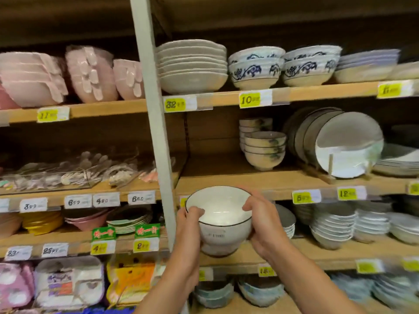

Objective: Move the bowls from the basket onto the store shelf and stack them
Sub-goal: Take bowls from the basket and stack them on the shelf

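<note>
White bowl, rim gripped by my left hand and right hand, faces a wooden shelf beside stacked bowls.

Wooden shelves fill the view, dim at the back. A pale upright post divides them.

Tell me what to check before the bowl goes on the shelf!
1. Left hand grips the bowl: ok.
2. Right hand grips it too: ok.
3. Bowl mouth up: ok.
4. Bare spot on the shelf ahead: ok.
5. Bowl apart from the bowl stack to the right: ok.
6. More bowls left in the basket: cannot tell, it is not in view.
</note>
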A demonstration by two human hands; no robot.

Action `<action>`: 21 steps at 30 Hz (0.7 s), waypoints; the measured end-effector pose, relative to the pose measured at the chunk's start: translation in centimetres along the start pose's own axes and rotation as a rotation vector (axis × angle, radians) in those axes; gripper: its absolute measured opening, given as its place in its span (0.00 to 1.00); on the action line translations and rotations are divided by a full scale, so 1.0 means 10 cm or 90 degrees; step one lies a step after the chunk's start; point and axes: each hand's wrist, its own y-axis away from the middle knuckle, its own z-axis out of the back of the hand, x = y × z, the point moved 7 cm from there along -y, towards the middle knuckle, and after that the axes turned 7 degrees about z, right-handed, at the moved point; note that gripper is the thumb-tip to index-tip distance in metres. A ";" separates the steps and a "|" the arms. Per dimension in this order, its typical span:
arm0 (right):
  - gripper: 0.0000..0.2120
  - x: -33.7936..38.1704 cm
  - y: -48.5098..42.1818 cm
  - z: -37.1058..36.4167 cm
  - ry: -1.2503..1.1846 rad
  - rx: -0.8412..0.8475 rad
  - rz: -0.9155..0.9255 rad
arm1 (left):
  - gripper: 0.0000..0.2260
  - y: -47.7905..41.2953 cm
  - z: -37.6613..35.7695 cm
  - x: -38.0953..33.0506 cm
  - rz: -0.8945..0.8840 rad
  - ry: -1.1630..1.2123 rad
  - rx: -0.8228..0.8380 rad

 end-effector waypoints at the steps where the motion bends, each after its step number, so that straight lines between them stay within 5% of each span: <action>1: 0.26 0.05 -0.03 0.13 0.002 -0.014 0.003 | 0.18 0.01 -0.15 0.01 -0.010 0.000 -0.001; 6: 0.21 0.32 -0.22 0.59 -0.017 -0.023 0.003 | 0.22 -0.06 -0.74 0.07 -0.017 0.000 0.024; 15: 0.23 0.44 -0.86 0.89 -0.001 -0.039 -0.005 | 0.13 -0.65 -1.26 0.05 -0.002 -0.065 0.054; 21: 0.24 0.44 -1.37 1.12 0.001 -0.123 0.016 | 0.19 -1.21 -1.64 0.07 0.020 -0.137 0.127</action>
